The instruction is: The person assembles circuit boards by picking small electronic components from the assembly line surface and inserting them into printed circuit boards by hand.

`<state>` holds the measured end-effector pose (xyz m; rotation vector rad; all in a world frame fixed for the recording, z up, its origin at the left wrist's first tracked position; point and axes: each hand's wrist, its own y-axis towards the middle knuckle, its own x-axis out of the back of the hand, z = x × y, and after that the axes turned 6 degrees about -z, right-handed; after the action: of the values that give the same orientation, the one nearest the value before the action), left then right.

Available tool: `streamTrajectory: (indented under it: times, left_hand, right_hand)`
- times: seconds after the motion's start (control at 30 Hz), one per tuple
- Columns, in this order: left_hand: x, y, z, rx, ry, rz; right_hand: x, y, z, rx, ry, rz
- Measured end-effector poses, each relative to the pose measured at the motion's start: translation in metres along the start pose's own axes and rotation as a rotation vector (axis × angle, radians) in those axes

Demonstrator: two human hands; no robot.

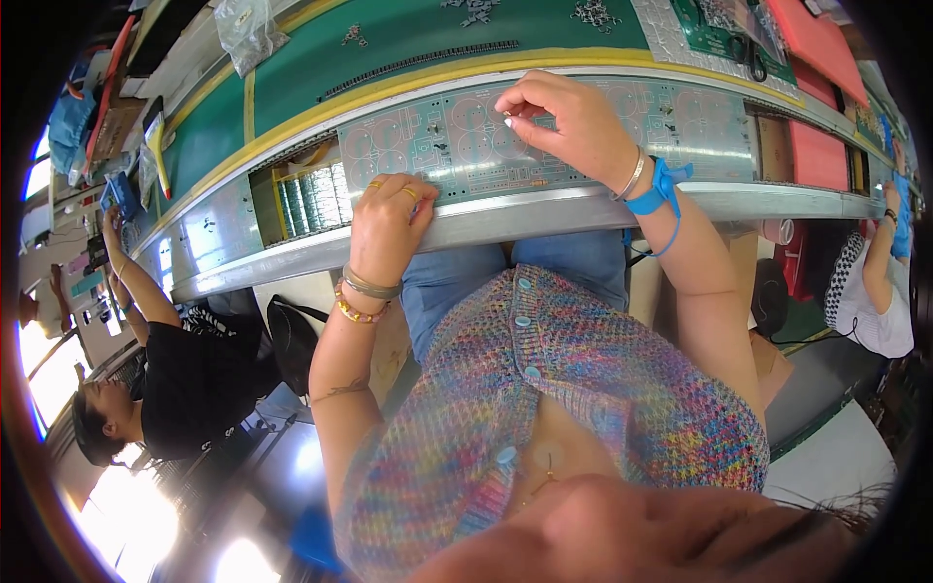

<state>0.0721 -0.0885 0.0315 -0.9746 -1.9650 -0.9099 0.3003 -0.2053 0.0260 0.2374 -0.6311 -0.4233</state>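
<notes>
A long circuit board (pixel 466 175) with printed circles and traces lies in the metal rail track in front of me. Over its middle, my right hand (pixel 573 126) is raised with thumb and forefinger pinched together. A tiny pale bit shows at those fingertips, too small to name. My left hand (pixel 394 219) rests at the board's left front part, by the rail, with its fingers curled and drawn together. Whatever may be between those fingers is hidden. A small resistor-like part (pixel 537 183) sits near the board's front edge, and several small dark parts stand upright on the board.
Beyond the track, a green work surface (pixel 301 73) bears small piles of metal parts (pixel 595 14) and a long black strip (pixel 418 68) of components. A clear plastic bag (pixel 248 34) lies at far left. Co-workers (pixel 209 379) sit along the line on both sides.
</notes>
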Motion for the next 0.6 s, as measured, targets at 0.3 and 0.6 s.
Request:
streamTrajectory:
  times: [0.3, 0.6]
  left_hand:
    - [0.004, -0.004, 0.004, -0.062, -0.065, 0.006]
    - [0.019, -0.035, 0.034, 0.16, 0.215, -0.331]
  right_hand:
    - [-0.005, 0.0, 0.002, -0.032, 0.053, 0.007]
    - [-0.072, 0.004, 0.03, 0.14, -0.012, 0.197]
